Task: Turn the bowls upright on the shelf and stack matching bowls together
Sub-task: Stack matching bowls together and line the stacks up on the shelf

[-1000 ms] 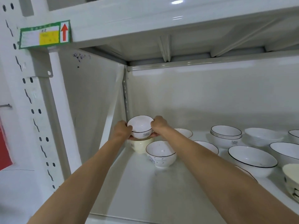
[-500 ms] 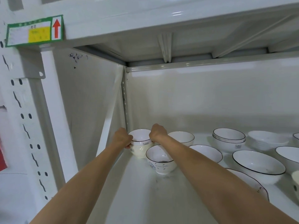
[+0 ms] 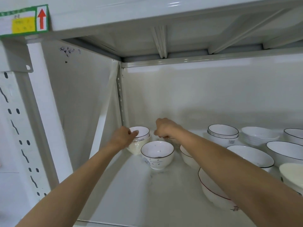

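A small white bowl with a black rim (image 3: 142, 132) sits upright, nested in a cream bowl (image 3: 137, 147) in the shelf's back left corner. My left hand (image 3: 123, 136) grips that small bowl's left side, thumb at the rim. My right hand (image 3: 165, 128) hovers just right of it with loosely curled fingers, holding nothing, over a bowl that it mostly hides. A speckled black-rimmed bowl (image 3: 157, 154) stands upright in front. Further right are two stacked black-rimmed bowls (image 3: 223, 135) and a stack of plain white bowls (image 3: 259, 136).
Wide black-rimmed bowls (image 3: 249, 154) and a red-rimmed bowl (image 3: 211, 190) stand under and beside my right forearm. A cream bowl (image 3: 290, 174) is at the right edge. The shelf floor (image 3: 131, 194) is bare at the front left. The upper shelf (image 3: 164, 38) hangs low overhead.
Both hands lowered the small black-rimmed bowl into the cream bowl in the corner. My right hand has since come off it and shifted right; my left hand stays on it.
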`<state>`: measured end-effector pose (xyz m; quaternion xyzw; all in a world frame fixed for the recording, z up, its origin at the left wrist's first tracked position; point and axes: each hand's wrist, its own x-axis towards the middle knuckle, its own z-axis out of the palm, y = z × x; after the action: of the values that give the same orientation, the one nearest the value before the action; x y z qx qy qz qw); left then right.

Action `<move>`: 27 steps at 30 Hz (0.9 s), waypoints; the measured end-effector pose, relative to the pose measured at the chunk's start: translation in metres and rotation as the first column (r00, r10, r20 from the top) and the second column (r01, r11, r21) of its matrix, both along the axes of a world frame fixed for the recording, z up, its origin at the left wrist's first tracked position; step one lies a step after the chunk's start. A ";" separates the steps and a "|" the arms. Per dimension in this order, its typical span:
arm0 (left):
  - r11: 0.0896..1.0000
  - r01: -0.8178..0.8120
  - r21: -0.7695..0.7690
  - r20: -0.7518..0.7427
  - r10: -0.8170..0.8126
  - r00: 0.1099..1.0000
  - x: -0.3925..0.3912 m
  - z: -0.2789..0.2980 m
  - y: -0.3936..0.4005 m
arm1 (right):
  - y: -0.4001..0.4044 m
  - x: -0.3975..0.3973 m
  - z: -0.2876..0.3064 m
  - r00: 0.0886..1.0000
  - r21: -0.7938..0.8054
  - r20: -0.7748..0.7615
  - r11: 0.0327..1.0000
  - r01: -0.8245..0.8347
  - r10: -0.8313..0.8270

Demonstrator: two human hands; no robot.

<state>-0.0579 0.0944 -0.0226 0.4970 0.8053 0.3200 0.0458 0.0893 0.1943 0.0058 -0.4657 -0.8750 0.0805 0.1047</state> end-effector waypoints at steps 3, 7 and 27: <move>0.963 0.115 -0.246 0.270 -0.046 0.962 0.019 -0.002 -0.007 | -0.008 0.016 0.004 0.987 0.089 0.159 0.996 -0.021 0.007; 0.903 0.273 -0.331 0.444 -0.106 0.890 0.038 -0.006 -0.017 | -0.010 0.026 0.000 0.976 -0.080 0.209 0.996 -0.036 0.052; 0.977 -0.034 0.209 0.450 -0.066 0.891 -0.012 0.046 -0.011 | 0.009 -0.015 0.029 0.870 -0.060 -0.494 0.998 -0.023 -0.010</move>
<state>-0.0694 0.0837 0.0239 0.4171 0.7295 0.5105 0.1821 0.0740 0.2034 0.0346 -0.4299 -0.8178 0.2250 0.3095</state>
